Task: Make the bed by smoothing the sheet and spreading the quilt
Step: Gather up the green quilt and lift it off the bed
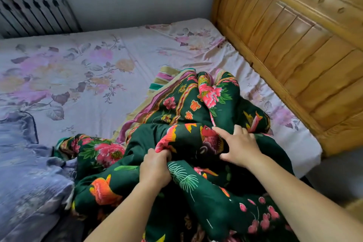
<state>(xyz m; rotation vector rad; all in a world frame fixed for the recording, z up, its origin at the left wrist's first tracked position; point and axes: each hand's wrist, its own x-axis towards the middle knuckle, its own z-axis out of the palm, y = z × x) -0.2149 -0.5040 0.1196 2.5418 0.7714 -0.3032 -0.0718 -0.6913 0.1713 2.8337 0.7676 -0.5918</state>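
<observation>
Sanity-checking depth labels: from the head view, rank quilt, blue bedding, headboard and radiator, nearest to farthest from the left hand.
From the left hand:
1. Green floral quilt: gripped in it, centre.
2. Blue bedding: to its left, lower left corner.
3. Wooden headboard: right side, past the quilt.
4. Radiator: far wall, upper left, beyond the pink sheet.

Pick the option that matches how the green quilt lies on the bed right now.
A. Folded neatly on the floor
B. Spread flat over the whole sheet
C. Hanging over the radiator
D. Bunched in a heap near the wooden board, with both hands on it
D: the quilt sits crumpled on the sheet, the left hand clutching a fold and the right hand resting open on it.
</observation>
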